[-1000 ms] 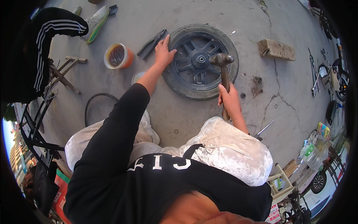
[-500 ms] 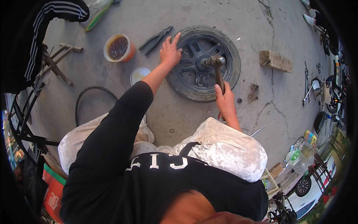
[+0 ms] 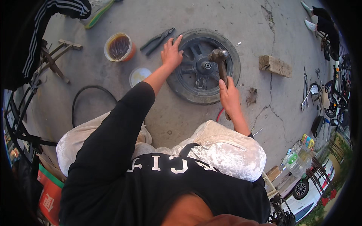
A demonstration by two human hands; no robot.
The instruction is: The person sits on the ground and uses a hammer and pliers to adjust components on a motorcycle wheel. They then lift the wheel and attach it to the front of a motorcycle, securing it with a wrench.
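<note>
Wheel [image 3: 207,66] lies flat on cracked grey concrete ground [image 3: 177,120], motorbikes [image 3: 333,100] toward its right edge. The left grip [image 3: 172,56] spreads open at the wheel's left side; the right grip [image 3: 229,97], just beside its near-right rim, clasps a wooden-handled hammer [image 3: 223,71], metal head [image 3: 217,55] raised. Black rubber tyre [image 3: 194,97]; dusty spokes [image 3: 187,70]; rough timber block [image 3: 275,66] rightward.

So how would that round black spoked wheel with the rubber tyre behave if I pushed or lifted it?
The round black spoked wheel lies flat on the grey concrete ground, so a push would probably drag it rather than roll it. Stood on its circular edge, it would likely roll easily. Its chunky tyre and solid-looking hub suggest it's stiff and fairly heavy.
</note>
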